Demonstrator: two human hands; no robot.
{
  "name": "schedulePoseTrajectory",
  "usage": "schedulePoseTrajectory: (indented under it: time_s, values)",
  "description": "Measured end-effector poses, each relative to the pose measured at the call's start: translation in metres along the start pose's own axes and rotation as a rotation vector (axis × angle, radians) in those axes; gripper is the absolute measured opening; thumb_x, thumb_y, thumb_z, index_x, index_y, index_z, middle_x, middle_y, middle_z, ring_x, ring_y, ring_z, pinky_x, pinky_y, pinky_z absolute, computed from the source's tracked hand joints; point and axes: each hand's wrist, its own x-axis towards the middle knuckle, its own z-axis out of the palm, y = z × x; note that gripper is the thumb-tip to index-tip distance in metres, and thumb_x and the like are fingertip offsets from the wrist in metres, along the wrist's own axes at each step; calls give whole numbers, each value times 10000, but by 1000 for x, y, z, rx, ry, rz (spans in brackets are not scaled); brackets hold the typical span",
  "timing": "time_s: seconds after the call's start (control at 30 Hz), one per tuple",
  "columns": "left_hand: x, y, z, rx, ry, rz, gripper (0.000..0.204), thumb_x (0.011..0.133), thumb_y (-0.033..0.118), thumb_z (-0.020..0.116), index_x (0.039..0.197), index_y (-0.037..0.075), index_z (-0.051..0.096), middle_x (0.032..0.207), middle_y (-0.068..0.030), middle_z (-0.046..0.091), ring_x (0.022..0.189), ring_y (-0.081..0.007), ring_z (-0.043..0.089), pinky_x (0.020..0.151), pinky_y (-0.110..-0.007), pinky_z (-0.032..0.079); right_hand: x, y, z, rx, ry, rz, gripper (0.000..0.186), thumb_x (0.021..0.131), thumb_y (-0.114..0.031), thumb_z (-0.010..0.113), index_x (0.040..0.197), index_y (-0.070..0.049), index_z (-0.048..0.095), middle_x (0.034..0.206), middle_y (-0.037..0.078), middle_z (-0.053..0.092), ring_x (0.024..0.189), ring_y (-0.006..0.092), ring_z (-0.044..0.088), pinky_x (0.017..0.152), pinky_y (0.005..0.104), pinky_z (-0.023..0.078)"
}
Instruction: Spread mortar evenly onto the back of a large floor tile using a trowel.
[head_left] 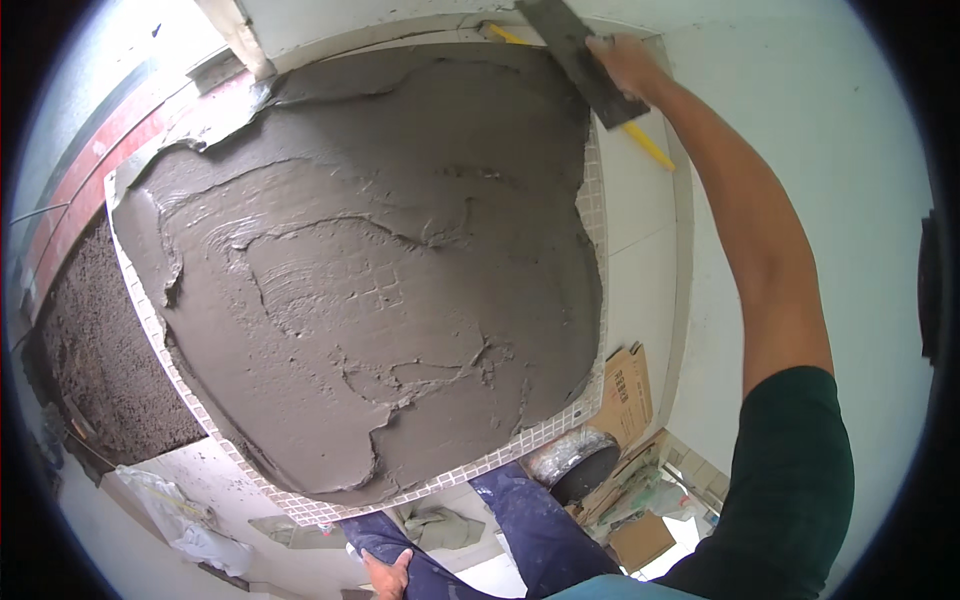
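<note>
- Writing: cardboard [628, 385] on R side has dark printed characters, too small to read w/ certainty; no maker's mark legible on trowel [580, 75].
- Surface: wet grey mortar [400, 200] spread over most of a slab, smoother toward far R, rougher mid & near side, w/ ridges, torn edges, curved drag marks & faint grid imprint.
- Slab's border [480, 465] shows small sq. grid w/ pale lines, esp. near & R edges.
- R hand [625, 65]: clenched on trowel, arm stretched out to far R corner; blade overlaps mortar edge & pale floor, crossing a yellow strip [648, 147]. Can't tell if blade touches mortar.
- L hand [388, 573]: low, on dark trouser leg [415, 560], thumb apart, nothing grasped.
- Room, R: plain white wall [780, 60], pale tiled floor [640, 215] betw. wall & slab.
- Room, L: coarse dark bed [110, 350] beside slab, reddish band [90, 165] beyond, crumpled clear plastic [190, 520] lower L.
- Near R: round dark tub [588, 475] w/ silvery wrap, just beside cardboard; misc. debris behind, blurred.
- R sleeve [790, 460] dk green, short.
</note>
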Motion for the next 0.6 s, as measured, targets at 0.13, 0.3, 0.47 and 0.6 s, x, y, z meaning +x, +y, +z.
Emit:
schedulePoseTrajectory:
  time_s: [0.13, 0.3, 0.47, 0.6]
  values:
    - [-5, 5, 0, -1, 4, -17, 1222, 686, 541, 875, 1522, -106, 262, 1573, -296, 307, 1481, -392, 263, 1228, -399, 232, -18, 37, 24, -249, 168, -315, 583, 992, -510, 481, 966, 25, 709, 1017, 247, 720, 1029, 396, 676, 895, 493, 512]
    - [-8, 34, 6, 15, -95, -17, 1227, 717, 537, 858, 1541, -99, 206, 1595, -284, 272, 1491, -394, 239, 1230, -396, 225, 33, 93, 48, -62, 346, 72, 572, 988, -503, 475, 1008, 27, 689, 965, 246, 725, 920, 410, 697, 860, 509, 515]
    - [14, -37, 10, 149, 60, -76, 1265, 665, 509, 888, 1551, -65, 190, 1562, -277, 334, 1445, -388, 356, 1195, -411, 312, -39, 94, 79, 749, 210, 126, 496, 971, -458, 562, 975, 28, 659, 713, 146, 657, 574, 270, 651, 579, 403, 530]
    - [16, -22, 8, 191, 38, -72, 1256, 681, 571, 854, 1556, -47, 198, 1564, -270, 335, 1451, -378, 354, 1197, -407, 313, -89, 74, 74, 980, 27, 122, 371, 996, -427, 589, 907, -67, 572, 593, -17, 437, 447, 115, 442, 378, 319, 368]
